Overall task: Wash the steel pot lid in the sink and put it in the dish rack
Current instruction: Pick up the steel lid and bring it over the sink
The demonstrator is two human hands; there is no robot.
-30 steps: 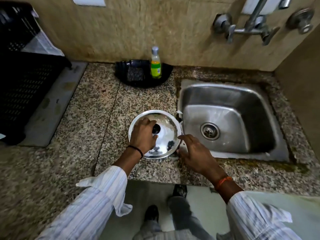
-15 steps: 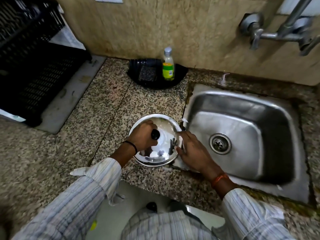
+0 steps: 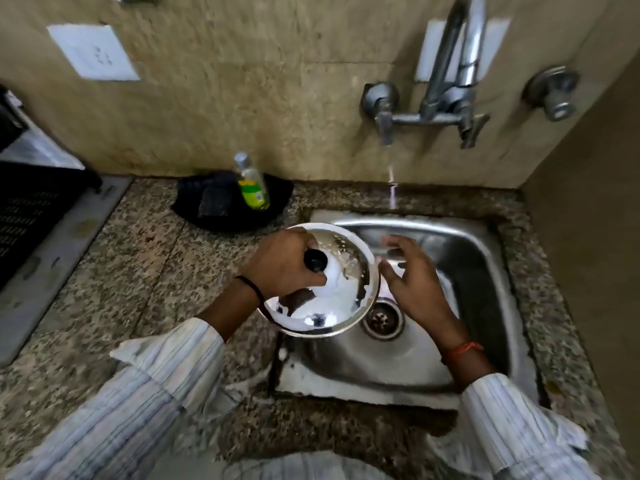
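Steel sink (image 3: 485, 258); left hand (image 3: 287, 265) hides lid (image 3: 346, 289) knob

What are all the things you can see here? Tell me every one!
steel pot lid: one, shiny silver with a black knob, held over the sink's left edge
sink: one, steel, set into the counter on the right
tap: one, silver, on the wall above the sink
wall knob: one, silver, right of the tap
soap bottle: one, clear with a green and yellow label, standing in the black tray
black tray: one, at the back of the counter by the wall
dish rack: one, black, at far left
counter: one, speckled granite
wall plate: one, white, upper left
left hand: grips the lid's knob
right hand: open, over the sink, beside the lid
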